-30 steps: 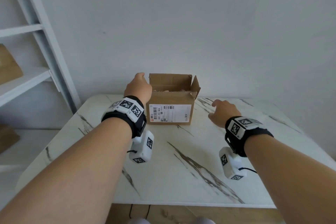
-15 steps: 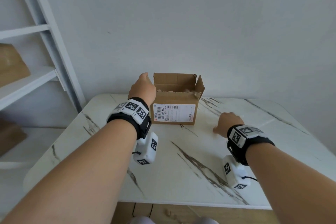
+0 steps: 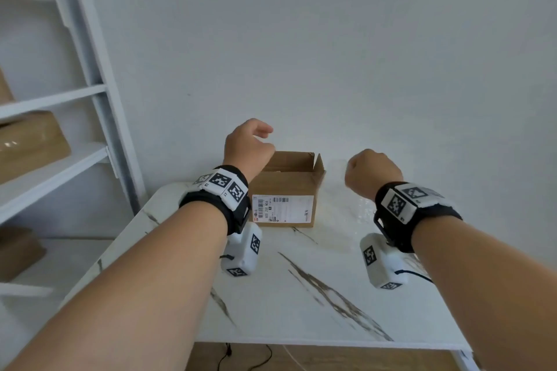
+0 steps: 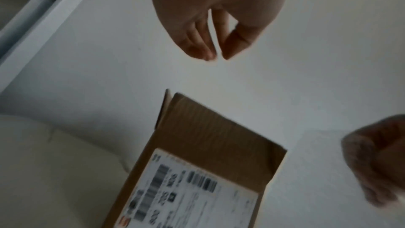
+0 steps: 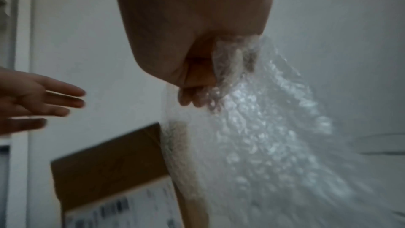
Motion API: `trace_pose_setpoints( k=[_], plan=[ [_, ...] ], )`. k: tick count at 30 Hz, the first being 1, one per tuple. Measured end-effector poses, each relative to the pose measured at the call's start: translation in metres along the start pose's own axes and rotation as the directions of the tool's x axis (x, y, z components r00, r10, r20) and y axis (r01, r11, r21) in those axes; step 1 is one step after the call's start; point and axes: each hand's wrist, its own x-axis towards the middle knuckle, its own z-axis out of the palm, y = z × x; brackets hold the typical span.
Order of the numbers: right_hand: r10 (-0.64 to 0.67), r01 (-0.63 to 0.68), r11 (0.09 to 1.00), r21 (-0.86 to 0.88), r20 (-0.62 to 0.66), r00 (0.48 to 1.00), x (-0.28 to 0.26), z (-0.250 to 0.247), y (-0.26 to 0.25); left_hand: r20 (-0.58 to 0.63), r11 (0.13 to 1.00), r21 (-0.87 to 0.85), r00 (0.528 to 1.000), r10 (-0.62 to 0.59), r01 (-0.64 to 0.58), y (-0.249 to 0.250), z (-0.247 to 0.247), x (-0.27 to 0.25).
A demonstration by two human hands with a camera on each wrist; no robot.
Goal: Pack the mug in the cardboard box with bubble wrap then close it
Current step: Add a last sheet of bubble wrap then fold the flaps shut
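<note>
The brown cardboard box (image 3: 286,187) with a white label stands at the back of the marble table (image 3: 301,295), its flaps up. My left hand (image 3: 262,135) hovers above the box's left rear corner and holds nothing; the left wrist view shows its fingers (image 4: 203,46) nearly straight over the box (image 4: 208,145). To the right of the box, my right hand (image 3: 370,169) grips a clear sheet of bubble wrap (image 5: 263,127) in a fist, lifted off the table. The sheet hangs beside the box's right wall (image 5: 114,166). No mug shows in any view.
A white shelf unit (image 3: 90,93) stands left of the table, with brown packages (image 3: 27,141) on its shelves. The white wall is close behind the box. A dark cable (image 3: 250,361) lies on the floor under the table's front edge.
My right hand has risen from the tabletop with the bubble wrap gripped in it. My left hand has come off the box's left flap and moved up above it.
</note>
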Motion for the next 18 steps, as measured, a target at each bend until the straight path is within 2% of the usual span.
trace_pose_setpoints(
  k=[2, 5, 7, 9, 12, 14, 15, 16, 18],
  plan=[
    [-0.059, 0.059, 0.99, 0.13, -0.004, 0.998, -0.002, -0.015, -0.011, 0.206, 0.996, -0.086, 0.978, -0.021, 0.039, 0.017, -0.001, -0.005],
    [-0.154, 0.151, 0.932, 0.33, -0.017, 0.988, -0.01, -0.038, -0.028, 0.485, 0.976, -0.161, 0.873, -0.05, 0.146, 0.036, -0.003, -0.013],
    [-0.215, 0.211, 0.878, 0.43, -0.04, 0.976, -0.017, -0.052, -0.038, 0.577, 0.974, -0.151, 0.815, -0.049, 0.166, 0.042, -0.006, -0.019],
    [-0.249, 0.245, 0.831, 0.5, -0.061, 0.967, -0.02, -0.06, -0.043, 0.594, 0.983, -0.114, 0.803, -0.05, 0.146, 0.042, -0.01, -0.021],
    [-0.246, 0.28, 0.821, 0.497, -0.136, 0.96, -0.016, -0.059, -0.043, 0.532, 0.978, -0.15, 0.846, -0.043, 0.144, 0.036, -0.017, -0.02],
    [-0.192, 0.25, 0.82, 0.515, -0.163, 0.968, -0.012, -0.051, -0.037, 0.457, 0.955, -0.235, 0.888, -0.055, 0.181, 0.029, -0.023, -0.017],
    [-0.161, 0.197, 0.809, 0.554, -0.114, 0.98, -0.01, -0.046, -0.032, 0.411, 0.934, -0.29, 0.909, -0.076, 0.209, 0.026, -0.026, -0.015],
    [-0.133, 0.111, 0.777, 0.62, -0.012, 0.991, -0.01, -0.042, -0.028, 0.367, 0.906, -0.346, 0.924, -0.108, 0.243, 0.022, -0.03, -0.014],
    [-0.161, -0.026, 0.652, 0.758, 0.172, 0.972, -0.015, -0.033, -0.025, 0.309, 0.845, -0.439, 0.934, -0.178, 0.306, 0.016, -0.035, -0.012]
  ],
)
